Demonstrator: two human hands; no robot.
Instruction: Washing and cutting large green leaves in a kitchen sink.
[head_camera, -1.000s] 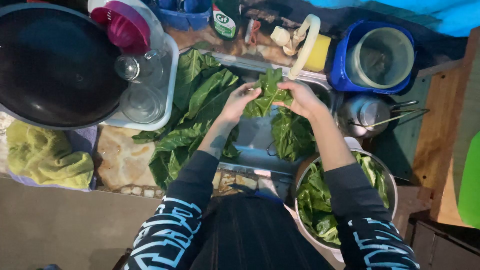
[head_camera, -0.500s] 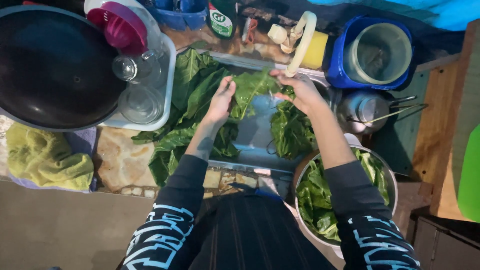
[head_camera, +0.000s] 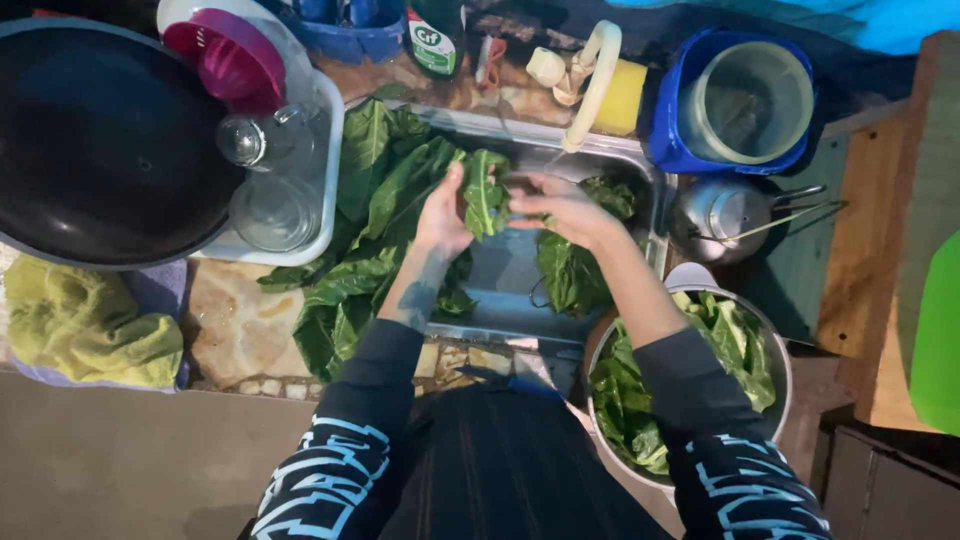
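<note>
Left hand (head_camera: 443, 215) and right hand (head_camera: 560, 208), fingers closed on one green leaf (head_camera: 484, 192) above the metal sink (head_camera: 500, 270).

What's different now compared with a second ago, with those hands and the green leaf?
Both hands have drawn apart a little and come lower over the sink. The left hand now holds the green leaf upright, while the right hand touches its edge. The leaf pile, the bowl of greens and the black pan stayed put.

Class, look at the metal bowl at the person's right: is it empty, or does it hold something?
It holds something: the metal bowl is largely filled with green leaves, piled close to its rim.
</note>
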